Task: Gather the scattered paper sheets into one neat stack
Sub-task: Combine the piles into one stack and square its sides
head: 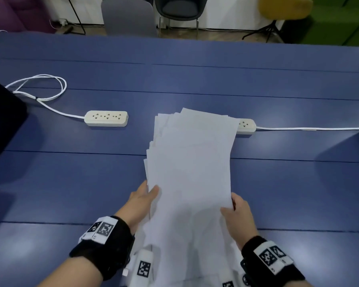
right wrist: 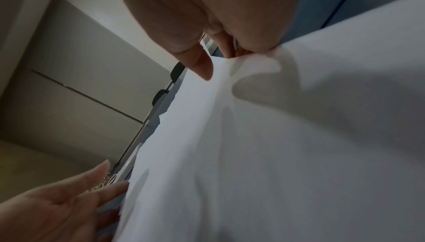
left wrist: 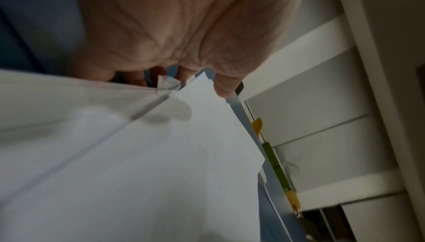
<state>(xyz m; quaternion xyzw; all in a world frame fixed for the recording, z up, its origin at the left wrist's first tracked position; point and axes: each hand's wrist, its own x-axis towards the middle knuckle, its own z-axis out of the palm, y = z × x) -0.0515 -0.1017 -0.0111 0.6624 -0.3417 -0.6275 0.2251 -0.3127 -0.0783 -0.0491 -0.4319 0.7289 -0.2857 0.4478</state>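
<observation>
You are holding the sheets in both hands above the blue table, near its middle. Your left hand is pinching the left edge, thumb on top and fingers underneath, and your right hand is pinching the right edge the same way. The paper is gathered but not yet squared: the far corners are fanning out, and several edges are stepping out along the left side.

To finish this well, you are probably best off loosening both pinches a little, standing the bundle on one long edge and tapping it on the table so the sheets slide level — then turning it and tapping a short edge too. Keep the grip light; a hard pinch locks the offset in and creases the paper, which is already rippling under your right thumb in the right wrist view.

Some things are staying out of sight. The near end of the bundle is running off the bottom of the head view, so you cannot tell how even it is there. The far end is covering part of the right power strip, while the left power strip is lying well apart. Whether any loose sheet is lying under the bundle is hidden. Both wrist views are blurred, and the fingers below the paper are hardly showing.
</observation>
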